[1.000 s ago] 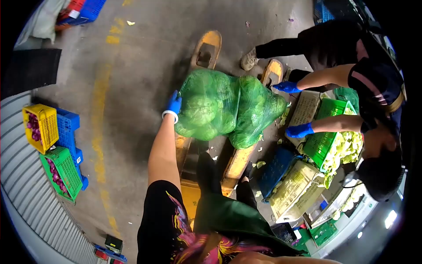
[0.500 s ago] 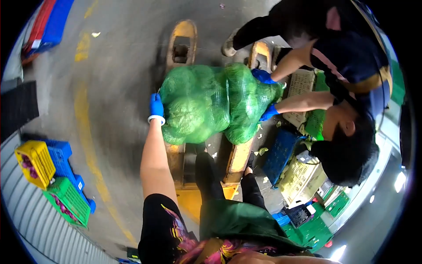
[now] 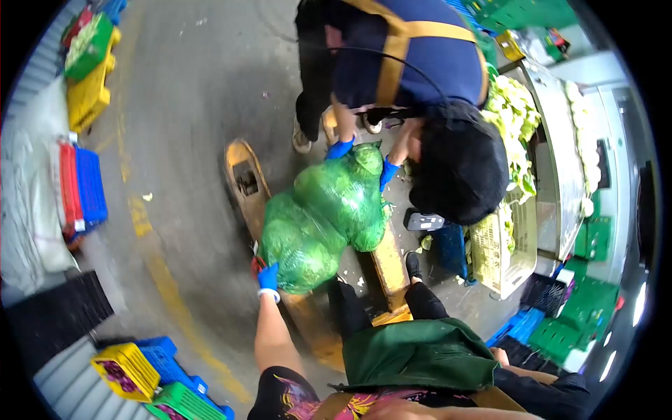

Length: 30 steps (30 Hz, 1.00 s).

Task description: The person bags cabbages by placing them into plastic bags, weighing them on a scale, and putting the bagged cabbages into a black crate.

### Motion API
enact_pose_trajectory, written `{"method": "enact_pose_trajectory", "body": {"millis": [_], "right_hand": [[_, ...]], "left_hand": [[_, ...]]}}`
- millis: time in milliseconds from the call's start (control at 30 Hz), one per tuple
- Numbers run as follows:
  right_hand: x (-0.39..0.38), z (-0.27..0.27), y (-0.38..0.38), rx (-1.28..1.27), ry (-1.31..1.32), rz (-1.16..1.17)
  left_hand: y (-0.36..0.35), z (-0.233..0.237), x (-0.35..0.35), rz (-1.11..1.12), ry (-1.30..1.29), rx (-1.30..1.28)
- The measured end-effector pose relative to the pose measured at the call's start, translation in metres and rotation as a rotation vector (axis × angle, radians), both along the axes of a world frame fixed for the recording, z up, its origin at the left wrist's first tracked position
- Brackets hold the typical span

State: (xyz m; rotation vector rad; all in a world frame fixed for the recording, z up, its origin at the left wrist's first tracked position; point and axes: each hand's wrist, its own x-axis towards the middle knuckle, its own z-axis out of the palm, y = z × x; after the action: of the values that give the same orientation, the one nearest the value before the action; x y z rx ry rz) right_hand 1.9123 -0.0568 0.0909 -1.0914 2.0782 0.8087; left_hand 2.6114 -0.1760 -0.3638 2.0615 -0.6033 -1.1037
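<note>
One net sack of cabbages (image 3: 323, 213) was over the yellow forks (image 3: 390, 271), the left hand (image 3: 267, 276) clamped on its near end, the right hand out of view, and uneven pulling against the co-worker's hands (image 3: 341, 148) could have torn it.

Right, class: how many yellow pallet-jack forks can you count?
2: the left fork and, beside it, the right fork, both mid-picture. Green bagged vegetables hide parts of each.
</note>
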Motion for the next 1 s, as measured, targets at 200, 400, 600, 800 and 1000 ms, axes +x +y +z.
{"method": "enact_pose_trajectory", "body": {"millis": [200,400,600,800,1000], "right_hand": [[-0.004,-0.025,0.013,-0.009,-0.027,-0.022],[-0.046,-0.079,0.024,0.043,-0.151,-0.131],[-0.117,-0.108,0.03,-0.275,-0.368,-0.349],[-0.205,-0.132,0.087,-0.487,-0.399,-0.714],[-0.252,-0.185,0.138,-0.321,-0.515,-0.664]], "left_hand": [[0.042,0.032,-0.046,-0.109,0.214,0.19],[0.081,0.078,-0.147,-0.535,-0.394,0.087],[-0.015,0.208,-0.289,-0.528,-0.072,0.196],[-0.117,0.383,-0.433,-0.308,0.057,0.144],[-0.184,0.449,-0.511,-0.976,-0.257,0.318]]}}
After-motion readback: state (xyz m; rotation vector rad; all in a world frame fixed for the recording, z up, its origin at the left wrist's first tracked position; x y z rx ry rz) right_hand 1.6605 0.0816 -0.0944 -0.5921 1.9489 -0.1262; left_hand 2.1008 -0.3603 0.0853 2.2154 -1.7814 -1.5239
